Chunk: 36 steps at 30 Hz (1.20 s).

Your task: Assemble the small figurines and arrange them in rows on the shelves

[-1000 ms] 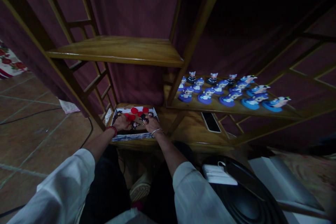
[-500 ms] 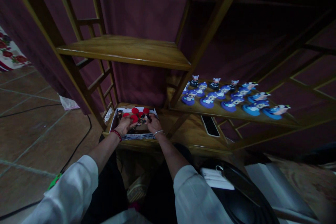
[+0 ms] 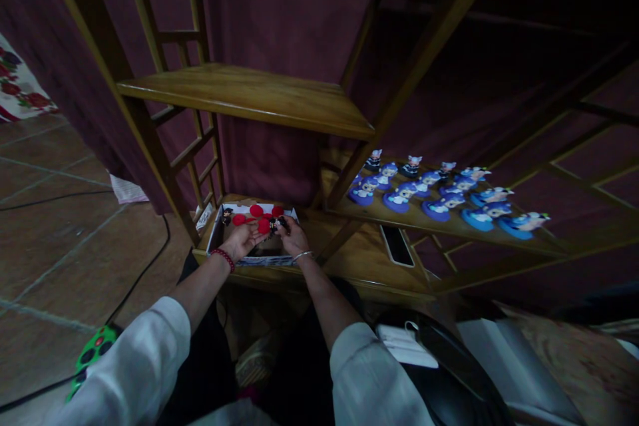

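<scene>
On the low shelf, a shallow open box with white walls lies under both my hands. The fingers of my left hand hold a red round base at their tips, over the box. My right hand grips a small dark figurine right beside that base; whether the two touch is too small to make out. Several other red round pieces, one of them a red disc, lie along the back of the box. Another small dark figurine sits in its left back corner.
To the right, a higher wooden shelf carries rows of figurines on blue and purple bases. A phone lies on the lower board. Above the box juts a wooden shelf. A green power strip is on the floor.
My left hand has shifted slightly right and turned its palm more upward, with the red base now nearer the right hand's figurine. The camera view has moved a little.
</scene>
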Each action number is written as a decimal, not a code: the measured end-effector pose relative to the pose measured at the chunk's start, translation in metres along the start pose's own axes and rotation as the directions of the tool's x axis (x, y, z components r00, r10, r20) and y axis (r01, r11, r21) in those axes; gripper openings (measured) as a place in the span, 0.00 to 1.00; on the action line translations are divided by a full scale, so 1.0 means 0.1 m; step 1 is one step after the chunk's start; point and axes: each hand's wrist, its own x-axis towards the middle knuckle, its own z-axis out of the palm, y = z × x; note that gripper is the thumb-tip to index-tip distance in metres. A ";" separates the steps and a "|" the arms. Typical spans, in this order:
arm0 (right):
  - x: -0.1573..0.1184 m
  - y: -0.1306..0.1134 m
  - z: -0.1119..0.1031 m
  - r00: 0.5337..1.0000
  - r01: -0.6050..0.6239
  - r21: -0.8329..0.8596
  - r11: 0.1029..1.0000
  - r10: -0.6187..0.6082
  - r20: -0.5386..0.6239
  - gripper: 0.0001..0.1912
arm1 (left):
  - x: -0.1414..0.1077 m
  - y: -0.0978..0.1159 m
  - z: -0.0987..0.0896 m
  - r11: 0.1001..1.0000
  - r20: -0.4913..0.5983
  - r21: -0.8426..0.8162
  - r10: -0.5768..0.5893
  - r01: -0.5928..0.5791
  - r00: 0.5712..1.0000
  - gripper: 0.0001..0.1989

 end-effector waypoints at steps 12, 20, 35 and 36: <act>0.03 0.06 0.03 1.000 0.020 0.066 0.998 -0.020 0.002 0.13 | -0.04 -0.03 -0.01 0.999 0.098 -0.049 0.026 -0.022 0.995 0.11; 0.02 0.01 0.00 1.000 0.016 -0.004 1.000 -0.017 -0.025 0.13 | -0.05 -0.04 -0.01 0.997 0.127 -0.063 0.059 -0.052 0.990 0.13; 0.00 0.01 0.04 1.000 0.002 0.221 0.975 -0.003 0.005 0.15 | -0.04 -0.05 -0.01 0.994 0.098 -0.080 0.078 -0.070 0.992 0.12; 0.00 0.02 0.04 1.000 0.003 0.232 0.973 -0.005 0.005 0.15 | -0.03 -0.05 -0.01 0.994 0.100 -0.077 0.079 -0.072 0.992 0.12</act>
